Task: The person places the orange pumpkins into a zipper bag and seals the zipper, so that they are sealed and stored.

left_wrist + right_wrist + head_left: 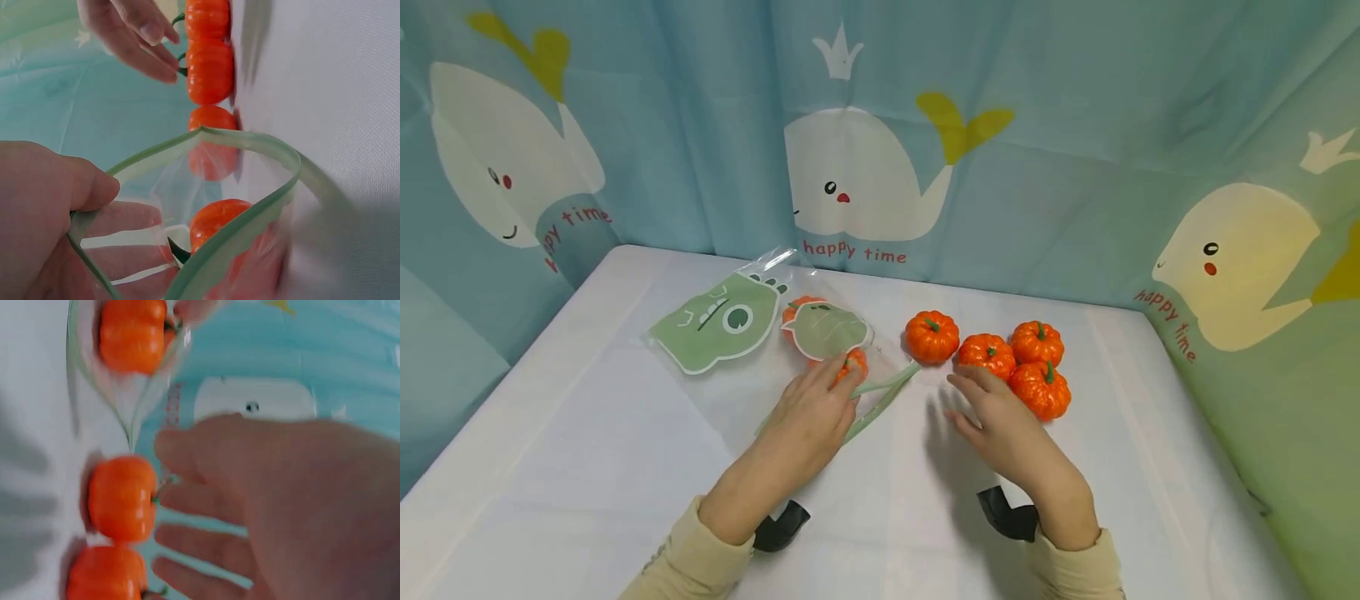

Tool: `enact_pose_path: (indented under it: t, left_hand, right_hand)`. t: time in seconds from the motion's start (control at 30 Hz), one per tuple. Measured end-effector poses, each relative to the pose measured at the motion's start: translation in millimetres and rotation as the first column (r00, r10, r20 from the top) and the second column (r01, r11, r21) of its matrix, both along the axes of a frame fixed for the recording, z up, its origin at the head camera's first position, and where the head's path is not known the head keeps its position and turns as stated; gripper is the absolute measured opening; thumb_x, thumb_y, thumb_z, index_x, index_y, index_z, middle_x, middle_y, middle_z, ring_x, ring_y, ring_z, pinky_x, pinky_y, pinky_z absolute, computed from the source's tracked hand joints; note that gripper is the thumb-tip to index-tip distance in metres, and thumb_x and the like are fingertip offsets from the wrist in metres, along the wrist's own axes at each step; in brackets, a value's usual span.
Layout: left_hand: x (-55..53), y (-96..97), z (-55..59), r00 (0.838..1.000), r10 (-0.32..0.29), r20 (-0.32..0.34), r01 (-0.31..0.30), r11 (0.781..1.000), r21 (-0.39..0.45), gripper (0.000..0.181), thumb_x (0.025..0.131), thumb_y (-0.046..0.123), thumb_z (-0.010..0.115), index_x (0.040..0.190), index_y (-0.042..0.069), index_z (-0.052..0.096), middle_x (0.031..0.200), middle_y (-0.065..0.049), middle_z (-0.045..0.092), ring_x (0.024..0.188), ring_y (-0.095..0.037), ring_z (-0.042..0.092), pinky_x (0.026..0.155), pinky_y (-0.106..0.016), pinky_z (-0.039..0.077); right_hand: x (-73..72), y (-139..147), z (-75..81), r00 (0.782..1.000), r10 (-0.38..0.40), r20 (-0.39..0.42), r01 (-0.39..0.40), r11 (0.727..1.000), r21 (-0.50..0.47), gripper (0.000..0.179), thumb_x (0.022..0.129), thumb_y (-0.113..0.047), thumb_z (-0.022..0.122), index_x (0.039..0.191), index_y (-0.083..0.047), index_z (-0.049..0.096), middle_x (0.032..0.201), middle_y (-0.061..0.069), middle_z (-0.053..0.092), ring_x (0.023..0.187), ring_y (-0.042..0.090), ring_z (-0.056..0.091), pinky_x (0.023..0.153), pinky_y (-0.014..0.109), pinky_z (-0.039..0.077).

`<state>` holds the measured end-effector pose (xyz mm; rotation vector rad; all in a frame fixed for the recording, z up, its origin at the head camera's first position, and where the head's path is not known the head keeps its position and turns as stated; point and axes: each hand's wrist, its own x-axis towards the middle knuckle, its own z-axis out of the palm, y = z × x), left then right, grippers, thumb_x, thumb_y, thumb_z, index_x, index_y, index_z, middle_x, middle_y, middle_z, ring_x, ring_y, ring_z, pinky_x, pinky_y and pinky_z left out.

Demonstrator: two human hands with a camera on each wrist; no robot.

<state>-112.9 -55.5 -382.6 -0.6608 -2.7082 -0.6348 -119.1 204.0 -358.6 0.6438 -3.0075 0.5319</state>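
Observation:
A clear zip bag (718,325) with green monster prints and a green zip edge lies on the table, its mouth spread apart. My left hand (808,408) grips the zip edge, with the thumb on one side and the fingers behind the film in the left wrist view. Inside the bag are small orange toy pumpkins (854,365), one near the mouth and another behind the print. My right hand (1007,425) holds nothing. Its loosely bent fingers hover beside a pumpkin (987,354) in the group on the right.
A single pumpkin (932,337) stands between the bag mouth and the right-hand group. Two more pumpkins, one at the back (1037,342) and one in front (1042,392), sit together. The white table (587,467) meets a whale-print curtain (1075,167) behind and at the sides.

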Motion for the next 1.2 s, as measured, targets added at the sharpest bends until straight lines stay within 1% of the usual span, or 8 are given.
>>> enact_pose_path:
  t: [0.2,0.4,0.6,0.7,0.83,0.93,1.07,1.2]
  left_hand:
    - [-1.0,-0.6,2.3,1.0,0.001,0.009,-0.001,1.0,0.002,0.03,0.094,0.01,0.063,0.124,0.006,0.062,0.141,-0.02,0.055,0.129,-0.038,0.054,0.102,-0.055,0.047]
    - [1.4,-2.1,-0.5,1.0,-0.003,0.028,0.003,1.0,0.001,0.029,0.094,0.01,0.063,0.123,0.005,0.063,0.138,-0.022,0.056,0.127,-0.038,0.055,0.099,-0.055,0.049]
    - [-1.0,-2.0,2.5,1.0,-0.003,-0.007,0.003,1.0,-0.005,0.031,0.093,0.009,0.064,0.123,0.005,0.064,0.137,-0.023,0.057,0.126,-0.038,0.056,0.098,-0.055,0.049]
    - [-1.3,-2.1,2.0,1.0,-0.009,-0.012,0.008,1.0,-0.002,0.03,0.092,0.008,0.064,0.122,0.005,0.064,0.136,-0.022,0.058,0.124,-0.037,0.058,0.096,-0.054,0.051]
    - [-0.4,-2.6,-0.7,1.0,-0.016,0.006,0.016,1.0,0.004,0.028,0.093,0.008,0.062,0.121,0.005,0.064,0.135,-0.02,0.058,0.121,-0.035,0.058,0.095,-0.052,0.051]
    - [-0.6,-2.9,-0.4,1.0,-0.019,0.002,0.019,1.0,0.0,0.028,0.093,0.009,0.062,0.121,0.005,0.064,0.135,-0.02,0.058,0.122,-0.035,0.058,0.094,-0.052,0.051]
    - [-2.3,-2.6,1.9,1.0,-0.024,-0.016,0.024,1.0,-0.008,0.029,0.093,0.009,0.063,0.122,0.005,0.063,0.137,-0.02,0.057,0.125,-0.035,0.057,0.094,-0.052,0.051]
    - [-2.1,-2.2,0.8,1.0,-0.022,0.004,0.022,1.0,-0.001,0.028,0.093,0.009,0.062,0.121,0.004,0.063,0.136,-0.021,0.057,0.124,-0.036,0.057,0.096,-0.053,0.051]
  right_hand:
    - [-5.8,24,8.3,0.986,-0.163,-0.039,0.162,0.986,-0.035,0.044,0.094,-0.016,0.064,0.132,0.007,0.056,0.141,0.03,0.046,0.132,0.048,0.044,0.105,0.063,0.041]
    - [-6.9,40,8.6,0.967,-0.254,-0.001,0.254,0.966,-0.038,0.046,0.095,-0.015,0.061,0.134,0.009,0.053,0.144,0.033,0.04,0.132,0.053,0.038,0.108,0.067,0.034]
    - [-12.2,54,7.3,0.939,-0.344,-0.002,0.344,0.937,-0.056,0.048,0.094,-0.016,0.058,0.134,0.01,0.05,0.144,0.038,0.035,0.135,0.056,0.03,0.108,0.07,0.03]
    - [-13.4,58,3.3,0.922,-0.387,0.018,0.387,0.921,-0.047,0.05,0.093,-0.015,0.058,0.136,0.009,0.047,0.146,0.04,0.03,0.135,0.058,0.027,0.107,0.072,0.029]
    - [-14.5,63,-4.7,0.897,-0.432,0.095,0.434,0.901,-0.006,0.056,0.094,-0.018,0.059,0.14,0.007,0.041,0.15,0.043,0.021,0.137,0.061,0.023,0.105,0.074,0.029]
    - [-17.4,65,-10.9,0.888,-0.438,0.142,0.441,0.898,0.016,0.06,0.095,-0.02,0.059,0.144,0.006,0.036,0.149,0.043,0.02,0.135,0.061,0.024,0.102,0.075,0.032]
    - [-22.2,67,-17.6,0.885,-0.444,0.142,0.449,0.894,-0.002,0.062,0.095,-0.022,0.06,0.144,0.005,0.033,0.144,0.041,0.027,0.129,0.06,0.033,0.097,0.075,0.038]
    - [-24.4,68,-24.2,0.875,-0.465,0.132,0.473,0.88,-0.037,0.06,0.094,-0.024,0.062,0.139,0.006,0.035,0.141,0.04,0.031,0.125,0.059,0.037,0.097,0.073,0.039]
